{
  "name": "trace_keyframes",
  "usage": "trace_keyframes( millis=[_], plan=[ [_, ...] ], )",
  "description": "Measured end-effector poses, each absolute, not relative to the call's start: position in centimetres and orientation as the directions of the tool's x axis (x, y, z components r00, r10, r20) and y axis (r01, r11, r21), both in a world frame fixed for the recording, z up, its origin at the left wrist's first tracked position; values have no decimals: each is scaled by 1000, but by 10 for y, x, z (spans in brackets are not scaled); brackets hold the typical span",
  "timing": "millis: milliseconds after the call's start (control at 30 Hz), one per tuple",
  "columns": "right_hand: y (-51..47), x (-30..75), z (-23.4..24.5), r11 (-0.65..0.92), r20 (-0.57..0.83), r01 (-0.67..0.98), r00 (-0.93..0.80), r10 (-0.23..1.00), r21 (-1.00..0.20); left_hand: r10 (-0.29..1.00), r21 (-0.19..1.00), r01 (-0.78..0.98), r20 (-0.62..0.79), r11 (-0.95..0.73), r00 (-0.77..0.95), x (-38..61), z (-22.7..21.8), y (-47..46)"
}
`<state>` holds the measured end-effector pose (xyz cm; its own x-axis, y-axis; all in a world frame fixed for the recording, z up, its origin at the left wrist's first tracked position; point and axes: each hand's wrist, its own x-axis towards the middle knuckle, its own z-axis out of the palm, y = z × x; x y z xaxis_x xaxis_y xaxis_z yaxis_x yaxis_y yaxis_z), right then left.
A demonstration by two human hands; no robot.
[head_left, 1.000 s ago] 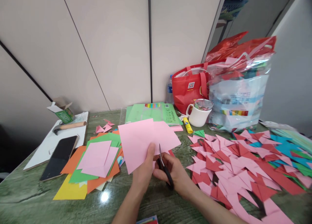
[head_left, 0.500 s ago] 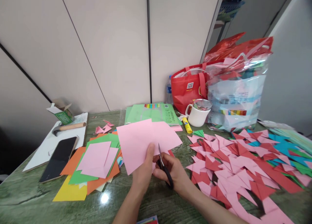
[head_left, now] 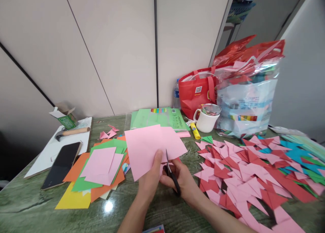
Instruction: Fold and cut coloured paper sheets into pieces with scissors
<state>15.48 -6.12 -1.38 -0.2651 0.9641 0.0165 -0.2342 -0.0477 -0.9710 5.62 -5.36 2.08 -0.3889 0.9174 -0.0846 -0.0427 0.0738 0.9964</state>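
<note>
A folded sheet of pink paper (head_left: 143, 146) is held above the table by my left hand (head_left: 151, 179), its thumb pressed on the front face. My right hand (head_left: 180, 179) is closed round the black handles of a pair of scissors (head_left: 174, 180). Their blades point up and away from me at the lower right part of the paper, where a cut edge shows. Some of the fingers behind the paper are hidden.
To the left lie a stack of coloured paper (head_left: 101, 163), a phone (head_left: 61, 165) and a hammer (head_left: 76, 131). Pink and red cut pieces (head_left: 241, 179) cover the right side. Behind stand a white mug (head_left: 206, 120), a glue stick (head_left: 195, 131), a red bag (head_left: 190, 94) and a clear bag (head_left: 246, 97).
The pink paper has turned slightly and its left edge has shifted a little to the right. Both hands keep nearly the same place and the same grip.
</note>
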Motion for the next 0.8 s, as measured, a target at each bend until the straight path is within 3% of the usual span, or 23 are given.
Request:
trace_keyframes(
  millis=[500,800],
  plan=[
    [-62,153,-16,-107,-61,-236,-195,979,-966,910,992,-26,-126,127,-394,59,27,-56],
    [-63,151,-11,-129,-109,-135,-147,983,-982,911,993,-22,-116,117,-395,57,23,-56]
  ],
)
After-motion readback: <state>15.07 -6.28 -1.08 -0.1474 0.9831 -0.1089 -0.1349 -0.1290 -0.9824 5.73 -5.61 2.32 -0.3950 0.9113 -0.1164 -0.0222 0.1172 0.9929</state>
